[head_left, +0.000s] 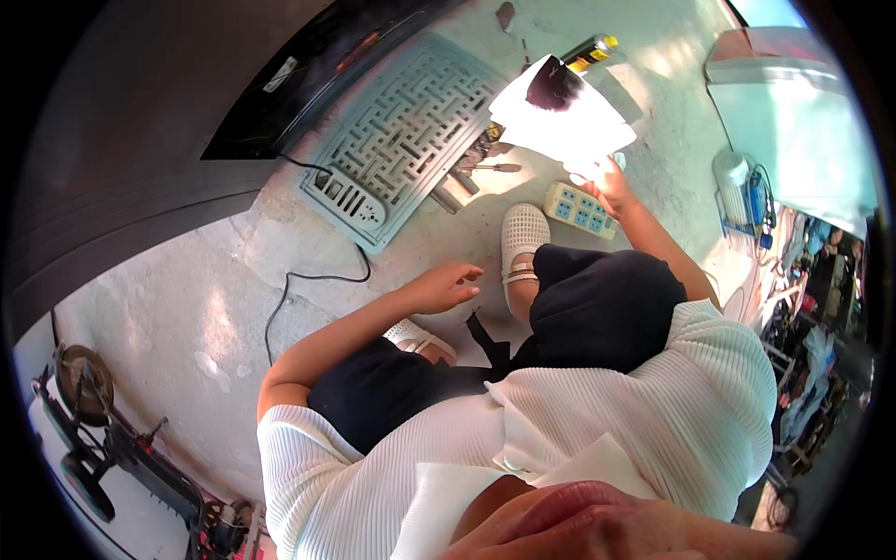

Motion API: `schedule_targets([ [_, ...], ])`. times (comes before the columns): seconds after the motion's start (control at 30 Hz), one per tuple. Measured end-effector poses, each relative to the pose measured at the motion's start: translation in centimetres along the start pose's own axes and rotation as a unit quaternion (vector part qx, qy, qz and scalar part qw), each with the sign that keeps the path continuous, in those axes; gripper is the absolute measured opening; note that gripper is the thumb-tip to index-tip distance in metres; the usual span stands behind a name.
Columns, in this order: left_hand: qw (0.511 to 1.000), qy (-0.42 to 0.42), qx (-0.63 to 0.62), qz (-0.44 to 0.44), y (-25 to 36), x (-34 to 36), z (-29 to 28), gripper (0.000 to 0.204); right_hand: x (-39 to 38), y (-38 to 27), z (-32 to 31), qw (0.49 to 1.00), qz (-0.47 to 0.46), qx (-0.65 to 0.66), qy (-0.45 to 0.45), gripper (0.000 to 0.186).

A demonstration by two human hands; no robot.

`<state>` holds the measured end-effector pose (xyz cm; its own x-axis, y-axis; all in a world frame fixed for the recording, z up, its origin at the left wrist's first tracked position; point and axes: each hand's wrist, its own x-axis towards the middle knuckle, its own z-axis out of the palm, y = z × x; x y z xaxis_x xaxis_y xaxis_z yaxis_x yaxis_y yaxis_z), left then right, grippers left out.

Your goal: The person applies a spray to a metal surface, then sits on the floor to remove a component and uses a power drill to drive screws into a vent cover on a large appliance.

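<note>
My right hand (pixel 609 184) grips the lower right edge of a bright white sheet (pixel 597 121), which looks like paper or cloth and bears a dark patch near its top. The sheet is held up above the floor, and glare hides its detail. My left hand (pixel 446 287) hovers over the floor near my left shoe, fingers apart and holding nothing. Just below the sheet lies a beige power strip (pixel 579 211) with blue sockets, beside my right shoe. A slotted grey-blue panel (pixel 401 121) rests on the floor, with a grey socket strip (pixel 358 203) at its near corner.
Small tools (pixel 495 169) lie between panel and sheet. Behind the sheet is a black can (pixel 590 53) with a yellow cap. A black cord (pixel 299 275) crosses the concrete floor. A large dark appliance (pixel 121 187) stands at left, a pale covered object (pixel 793 131) at right.
</note>
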<state>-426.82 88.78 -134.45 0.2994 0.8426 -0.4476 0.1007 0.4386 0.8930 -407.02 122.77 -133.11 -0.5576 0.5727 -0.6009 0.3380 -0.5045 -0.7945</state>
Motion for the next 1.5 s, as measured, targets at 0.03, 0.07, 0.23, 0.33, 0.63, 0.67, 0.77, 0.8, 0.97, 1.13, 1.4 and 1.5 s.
schedule_targets([
  [0.03, 0.999, -0.024, 0.031, 0.006, 0.0, 0.1, 0.4, 0.045, -0.5, 0.5, -1.0, 0.999, -0.006, 0.015, 0.042, 0.028],
  [0.07, 0.998, -0.035, 0.056, 0.019, 0.0, 0.1, 0.7, 0.045, -0.8, 0.8, -2.1, 0.99, 0.016, 0.095, 0.103, 0.025],
  [0.23, 0.989, -0.053, 0.125, 0.054, -0.2, 0.6, 1.3, 0.045, -3.1, 2.2, -8.3, 0.953, -0.043, 0.153, 0.259, 0.029],
  [0.33, 0.986, -0.057, 0.153, 0.041, -0.7, 0.8, 1.3, 0.044, -2.5, 3.3, -12.2, 0.934, -0.035, 0.15, 0.324, 0.029],
  [0.63, 0.987, -0.017, 0.156, 0.019, -2.6, 0.7, 1.3, 0.043, 0.1, 4.3, -18.2, 0.904, 0.035, 0.194, 0.38, 0.025],
  [0.67, 0.988, -0.011, 0.152, 0.019, -2.5, 0.7, 1.3, 0.043, 0.1, 4.2, -17.2, 0.907, 0.051, 0.148, 0.392, 0.024],
  [0.77, 0.991, 0.0, 0.135, 0.008, -2.4, 0.4, 1.0, 0.043, 0.6, 4.5, -11.8, 0.908, -0.007, -0.091, 0.409, 0.02],
  [0.8, 0.992, 0.005, 0.128, 0.002, -2.3, 0.4, 1.0, 0.043, 0.5, 3.7, -8.8, 0.921, -0.033, -0.141, 0.362, 0.02],
  [0.97, 0.993, 0.018, 0.119, -0.011, -2.7, 0.5, 0.8, 0.042, 3.8, 1.8, 1.1, 0.957, -0.137, -0.255, 0.031, 0.025],
  [1.13, 0.99, 0.065, 0.122, -0.016, -3.8, -0.1, 0.6, 0.042, 6.5, 1.8, 10.3, 0.946, -0.132, -0.292, -0.044, 0.042],
  [1.4, 0.936, 0.342, -0.005, -0.086, -4.1, -3.9, -4.5, 0.03, 14.7, 0.4, 11.6, 0.973, 0.08, -0.212, 0.043, 0.03],
  [1.5, 0.863, 0.485, -0.034, -0.133, -7.0, -5.9, -7.1, 0.028, 16.1, 0.4, 12.0, 0.986, 0.115, -0.096, 0.076, 0.023],
])
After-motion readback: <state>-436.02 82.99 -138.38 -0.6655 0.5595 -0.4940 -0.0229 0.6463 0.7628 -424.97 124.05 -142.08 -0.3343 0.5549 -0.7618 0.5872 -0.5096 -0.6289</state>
